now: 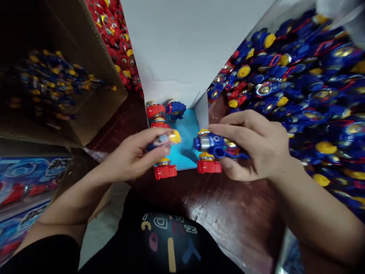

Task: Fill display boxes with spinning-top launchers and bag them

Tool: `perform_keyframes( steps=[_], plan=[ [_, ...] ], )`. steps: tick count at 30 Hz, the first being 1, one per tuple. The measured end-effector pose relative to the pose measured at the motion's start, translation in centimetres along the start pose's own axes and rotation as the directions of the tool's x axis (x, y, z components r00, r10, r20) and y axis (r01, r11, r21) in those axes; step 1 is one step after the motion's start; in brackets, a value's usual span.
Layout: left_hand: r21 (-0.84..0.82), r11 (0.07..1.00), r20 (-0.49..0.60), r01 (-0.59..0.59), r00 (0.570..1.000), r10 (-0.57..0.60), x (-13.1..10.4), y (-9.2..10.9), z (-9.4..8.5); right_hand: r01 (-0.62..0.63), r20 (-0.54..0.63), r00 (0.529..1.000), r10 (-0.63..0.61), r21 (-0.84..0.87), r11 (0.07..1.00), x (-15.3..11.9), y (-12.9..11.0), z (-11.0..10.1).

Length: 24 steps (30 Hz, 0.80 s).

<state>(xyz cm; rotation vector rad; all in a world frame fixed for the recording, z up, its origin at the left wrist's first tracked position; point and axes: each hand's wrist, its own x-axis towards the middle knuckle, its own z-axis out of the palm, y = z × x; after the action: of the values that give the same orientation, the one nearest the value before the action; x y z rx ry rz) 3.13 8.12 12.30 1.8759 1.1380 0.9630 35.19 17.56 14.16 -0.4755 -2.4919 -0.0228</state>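
Note:
My left hand (pixel 132 158) is closed around a small blurred toy piece (pixel 167 140) with a yellow tip and a blue end. In my right hand (pixel 256 146) is a blue plastic toy (pixel 218 145) with a silver band and a ring-shaped loop, gripped between thumb and fingers. Both hands are over the front of a white box (pixel 196 49) with a light blue bottom (pixel 185 133). A red toy (pixel 165 171) sits below my left fingers, and another red toy (pixel 209 166) lies just below the blue one. Further back are a blue toy (pixel 176 109) and a red toy (pixel 155 110).
Heaped blue toys (pixel 268 87) with yellow parts fill the right side. Red toys (pixel 111 34) are piled behind on the left. A cardboard box (pixel 98 97) holds small yellow-and-blue pieces (pixel 54 80). Printed packages (pixel 31 179) lie at lower left on the dark reddish surface (pixel 228 213).

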Motion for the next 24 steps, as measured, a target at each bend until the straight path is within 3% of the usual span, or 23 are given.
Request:
perform_keyframes(
  steps=[3, 7, 10, 12, 14, 16, 17, 18, 19, 20, 21, 22, 24],
  plan=[
    [-0.104, 0.994, 0.169, 0.015, 0.986, 0.003, 1.4, 2.7, 1.4, 0.062, -0.027, 0.998, -0.062, -0.017, 0.998, 1.1, -2.0, -0.1],
    [-0.099, 0.984, 0.318, 0.149, 0.942, -0.111, 1.9, 3.4, 0.9, 0.128, -0.059, 0.990, -0.127, 0.020, 0.992, 0.6, -1.8, 0.1],
    [-0.085, 0.982, 0.389, 0.170, 0.913, -0.124, 2.0, 3.8, 0.6, 0.142, -0.077, 0.987, -0.140, 0.030, 0.989, 0.2, -1.8, 0.0],
    [-0.026, 0.997, 0.362, 0.073, 0.930, -0.059, 2.0, 3.6, 0.9, 0.153, -0.042, 0.988, -0.151, 0.040, 0.987, 0.3, -2.1, 0.0],
    [0.146, 0.977, 0.280, -0.156, 0.954, 0.110, 2.0, 2.8, 1.3, 0.112, -0.018, 0.994, -0.111, 0.093, 0.989, 0.6, -2.6, 0.2],
    [0.415, 0.814, 0.172, -0.406, 0.914, 0.368, 2.2, 1.4, 1.7, -0.131, 0.066, 0.991, 0.117, 0.272, 0.953, 1.1, -3.2, 0.4],
    [0.541, 0.693, 0.135, -0.476, 0.863, 0.487, 2.3, 0.6, 1.9, -0.331, 0.181, 0.942, 0.282, 0.379, 0.864, 1.4, -3.4, 0.5],
    [0.635, 0.587, 0.117, -0.502, 0.814, 0.569, 2.5, -0.1, 1.9, -0.533, 0.332, 0.844, 0.420, 0.449, 0.717, 1.7, -3.4, 0.6],
    [0.685, 0.527, 0.110, -0.503, 0.786, 0.608, 2.8, -0.8, 1.9, -0.684, 0.467, 0.729, 0.500, 0.470, 0.558, 1.9, -3.3, 0.5],
    [0.691, 0.528, 0.104, -0.494, 0.791, 0.603, 3.0, -1.3, 1.7, -0.756, 0.544, 0.655, 0.524, 0.472, 0.455, 2.0, -3.1, 0.4],
    [0.654, 0.591, 0.095, -0.473, 0.826, 0.556, 3.1, -1.6, 1.5, -0.755, 0.546, 0.655, 0.522, 0.483, 0.442, 2.0, -2.7, 0.2],
    [0.571, 0.698, 0.083, -0.432, 0.876, 0.474, 3.2, -1.7, 1.1, -0.690, 0.476, 0.724, 0.500, 0.500, 0.523, 1.8, -2.2, -0.1],
    [0.282, 0.924, 0.080, -0.258, 0.966, 0.246, 3.2, -1.6, 0.4, -0.430, 0.240, 0.902, 0.358, 0.453, 0.781, 1.1, -1.1, -0.7]
  ],
)
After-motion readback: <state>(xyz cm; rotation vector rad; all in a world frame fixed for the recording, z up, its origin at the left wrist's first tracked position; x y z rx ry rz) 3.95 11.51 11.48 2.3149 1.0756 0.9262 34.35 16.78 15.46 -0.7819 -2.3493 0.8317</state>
